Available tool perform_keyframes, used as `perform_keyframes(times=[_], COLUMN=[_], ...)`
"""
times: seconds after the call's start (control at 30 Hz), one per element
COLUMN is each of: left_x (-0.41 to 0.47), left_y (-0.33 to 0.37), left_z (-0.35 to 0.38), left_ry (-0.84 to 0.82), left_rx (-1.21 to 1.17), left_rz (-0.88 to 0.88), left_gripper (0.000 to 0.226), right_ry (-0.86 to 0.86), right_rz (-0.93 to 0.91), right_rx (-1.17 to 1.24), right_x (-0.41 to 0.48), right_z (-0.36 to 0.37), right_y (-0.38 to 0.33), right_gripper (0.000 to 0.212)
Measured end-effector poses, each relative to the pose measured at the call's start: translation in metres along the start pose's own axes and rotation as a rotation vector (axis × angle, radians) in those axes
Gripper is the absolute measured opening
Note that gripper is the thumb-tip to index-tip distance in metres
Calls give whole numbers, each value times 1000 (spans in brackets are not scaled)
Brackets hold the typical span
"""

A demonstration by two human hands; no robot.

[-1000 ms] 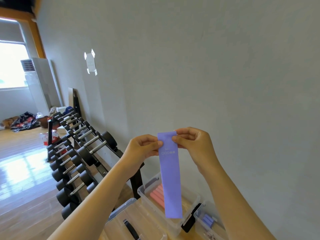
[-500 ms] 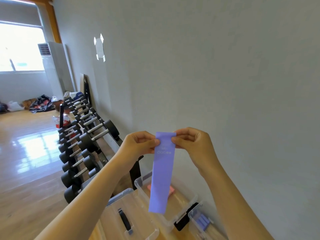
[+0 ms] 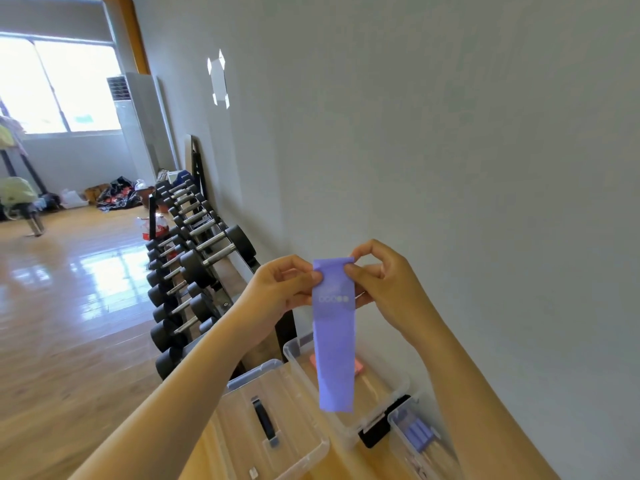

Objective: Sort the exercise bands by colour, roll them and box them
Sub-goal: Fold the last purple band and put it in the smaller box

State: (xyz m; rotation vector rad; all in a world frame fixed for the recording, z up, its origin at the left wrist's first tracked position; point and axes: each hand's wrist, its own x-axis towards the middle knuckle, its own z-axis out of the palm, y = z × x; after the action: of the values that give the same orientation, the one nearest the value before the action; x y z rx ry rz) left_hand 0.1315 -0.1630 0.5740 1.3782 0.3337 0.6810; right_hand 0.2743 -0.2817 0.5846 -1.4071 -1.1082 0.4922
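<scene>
A flat purple exercise band (image 3: pixel 335 344) hangs straight down in front of the grey wall. My left hand (image 3: pixel 280 287) pinches its top left corner and my right hand (image 3: pixel 382 284) pinches its top right edge. Below it stands an open clear box (image 3: pixel 394 389) with pink bands (image 3: pixel 358 365) at its bottom. To the lower right, another clear box (image 3: pixel 398 419) holds rolled purple bands (image 3: pixel 419 434). A clear lid with a black handle (image 3: pixel 265 420) lies on the wooden surface to the left of the boxes.
A long rack of black dumbbells (image 3: pixel 187 261) runs along the wall to the left. Wooden floor (image 3: pixel 62 306) spreads out beyond it. A standing air conditioner (image 3: pixel 138 129) and bags sit at the far end under a bright window.
The view has swung left and down a little, showing more of the room. The band's lower end has settled straight below my hands. Both pinches stay the same.
</scene>
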Motion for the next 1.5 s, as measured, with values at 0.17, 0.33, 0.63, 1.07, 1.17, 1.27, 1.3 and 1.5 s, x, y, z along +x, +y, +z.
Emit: perform_keyframes(times=[0.17,0.33,0.63,1.07,1.17,1.27,1.3,1.5], left_x=[-18,-45,-86,-113,-116,-120,-122,-113], left_y=[6,17,29,30,29,23,22,15], left_z=[-8,-20,-22,-35,-36,-38,-39,-42], left_ry=[-2,-24,-71,-85,-60,-5,11,-16], left_rx=[18,72,-148,-83,64,187,203,257], left_rz=[-3,-25,-83,33,88,141,144,130], left_gripper=[15,18,16,16,8,10,14,20], right_ry=[-51,-115,-200,-8,65,81,76,96], right_rz=[-27,-39,15,0,6,18,26,70], right_rx=[-23,83,349,230,133,99,92,32], right_x=[-6,-21,-58,-86,-92,-97,-98,-101], right_z=[10,28,41,69,78,83,83,82], right_y=[-10,-18,-30,-45,-41,-37,-37,-30], right_gripper=[10,9,28,16,16,15,14,20])
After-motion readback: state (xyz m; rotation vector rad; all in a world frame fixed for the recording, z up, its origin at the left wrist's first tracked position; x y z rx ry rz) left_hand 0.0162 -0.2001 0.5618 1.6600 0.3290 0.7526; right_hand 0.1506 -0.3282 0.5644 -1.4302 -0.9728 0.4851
